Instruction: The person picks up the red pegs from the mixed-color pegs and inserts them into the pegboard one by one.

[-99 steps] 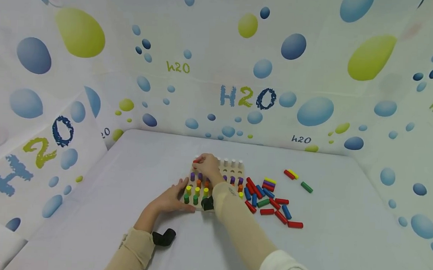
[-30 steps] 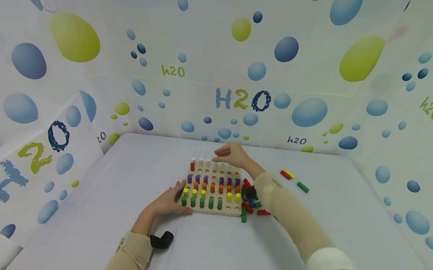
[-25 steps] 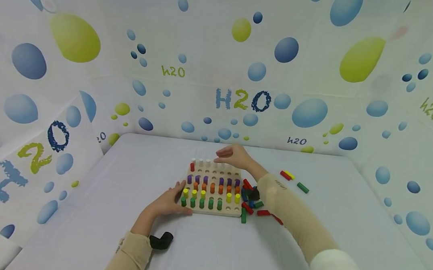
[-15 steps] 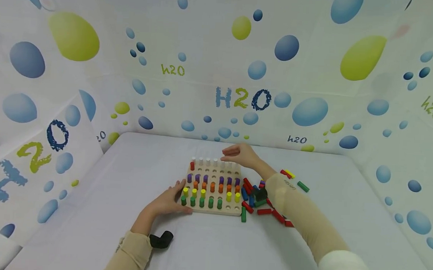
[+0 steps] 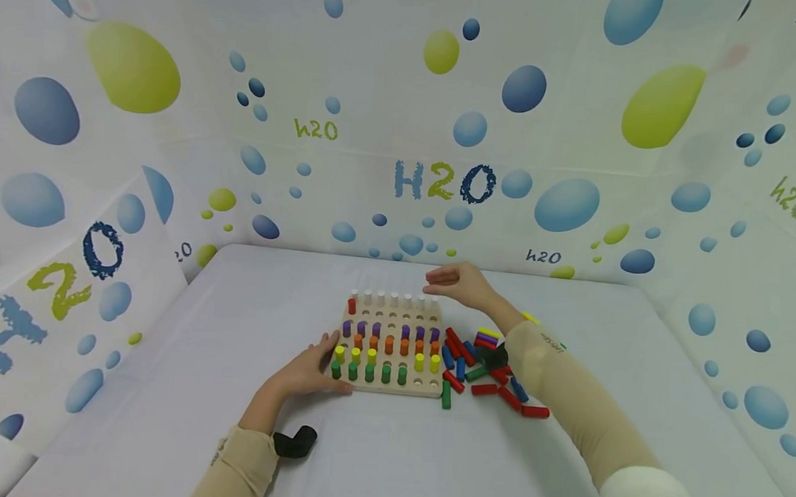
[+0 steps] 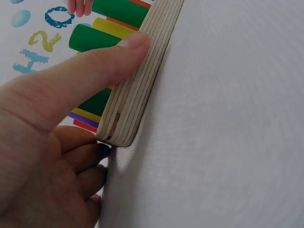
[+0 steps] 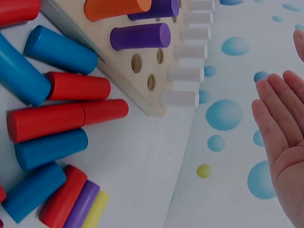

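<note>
My left hand (image 5: pixel 306 367) grips the near left corner of a wooden pegboard (image 5: pixel 425 389); in the left wrist view the thumb (image 6: pixel 111 59) presses its front edge, with the other fingers bent at the side. Raised past the far right corner, my right hand (image 5: pixel 463 285) holds nothing, its fingers straight and together. White pegs (image 5: pixel 394 299) line the back row. A single red peg (image 5: pixel 352 306) stands at the left of the row before them. Purple (image 5: pixel 405 330), orange (image 5: pixel 389 344), yellow (image 5: pixel 356 355) and green pegs (image 5: pixel 369 372) fill rows nearer the front, with some bare holes.
Loose red pegs (image 5: pixel 484 389) and blue pegs (image 5: pixel 460 368) lie scattered right of the board. A loose green peg (image 5: pixel 446 394) is at its front right corner. My right sleeve (image 5: pixel 566 374) passes over the pile's right side. A printed cloth wall (image 5: pixel 347 179) rises behind the table.
My right hand has left the red peg standing at the board's left and moved right along the back row, past the far right corner. My left hand has stayed on the board.
</note>
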Action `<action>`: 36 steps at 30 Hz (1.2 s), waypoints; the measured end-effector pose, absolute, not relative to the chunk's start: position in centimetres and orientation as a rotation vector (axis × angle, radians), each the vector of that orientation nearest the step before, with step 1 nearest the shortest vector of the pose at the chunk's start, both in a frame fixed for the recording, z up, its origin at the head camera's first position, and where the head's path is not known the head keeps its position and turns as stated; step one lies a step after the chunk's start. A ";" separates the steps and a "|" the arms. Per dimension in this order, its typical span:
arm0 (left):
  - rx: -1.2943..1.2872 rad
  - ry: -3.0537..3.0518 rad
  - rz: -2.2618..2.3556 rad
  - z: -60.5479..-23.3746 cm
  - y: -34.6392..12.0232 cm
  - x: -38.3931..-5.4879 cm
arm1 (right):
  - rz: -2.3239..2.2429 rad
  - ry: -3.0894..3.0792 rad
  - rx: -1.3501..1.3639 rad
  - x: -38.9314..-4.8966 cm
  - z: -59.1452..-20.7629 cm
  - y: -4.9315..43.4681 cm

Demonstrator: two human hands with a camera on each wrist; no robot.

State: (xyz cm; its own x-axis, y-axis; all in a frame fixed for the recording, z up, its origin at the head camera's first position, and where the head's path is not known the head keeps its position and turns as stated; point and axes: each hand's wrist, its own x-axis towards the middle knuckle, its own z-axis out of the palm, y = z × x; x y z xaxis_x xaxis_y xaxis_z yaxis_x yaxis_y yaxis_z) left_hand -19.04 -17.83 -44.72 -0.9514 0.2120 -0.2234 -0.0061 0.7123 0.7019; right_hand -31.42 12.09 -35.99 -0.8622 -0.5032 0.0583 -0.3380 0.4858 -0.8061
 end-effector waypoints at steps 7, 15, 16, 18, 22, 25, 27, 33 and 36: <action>0.165 2.626 1.080 -44.9 -17.8 -19.0 | -1.341 2.548 -0.693 -31.6 -36.5 13.4; 0.161 2.621 1.088 -45.1 -17.8 -19.1 | -1.325 2.575 -0.659 -31.4 -36.5 14.4; 0.162 2.624 1.086 -45.1 -17.8 -19.1 | -1.325 2.577 -0.655 -31.4 -36.5 14.6; 0.163 2.628 1.084 -45.1 -17.8 -19.2 | -1.328 2.580 -0.649 -31.6 -36.6 14.9; 0.166 2.628 1.086 -45.2 -17.9 -19.3 | -1.327 2.595 -0.654 -31.7 -36.6 15.6; 0.174 2.631 1.084 -45.2 -17.9 -19.3 | -1.323 2.601 -0.646 -31.7 -36.6 16.1; 0.177 2.635 1.079 -45.2 -17.9 -19.3 | -1.313 2.605 -0.626 -31.6 -36.5 16.4; 0.166 2.637 1.072 -45.3 -17.9 -19.4 | -1.309 2.615 -0.590 -31.2 -36.4 17.5; 0.163 2.641 1.067 -45.3 -17.9 -19.4 | -1.309 2.627 -0.580 -31.2 -36.5 18.0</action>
State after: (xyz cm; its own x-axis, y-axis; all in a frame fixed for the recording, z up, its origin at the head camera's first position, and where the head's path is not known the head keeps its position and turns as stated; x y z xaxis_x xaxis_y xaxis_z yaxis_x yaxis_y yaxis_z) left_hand -19.39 -17.94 -45.25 -0.9523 0.2101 -0.2215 -0.0029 0.7194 0.6946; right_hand -31.16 18.01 -36.49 -0.9140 -0.4038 0.0380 -0.2735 0.5444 -0.7930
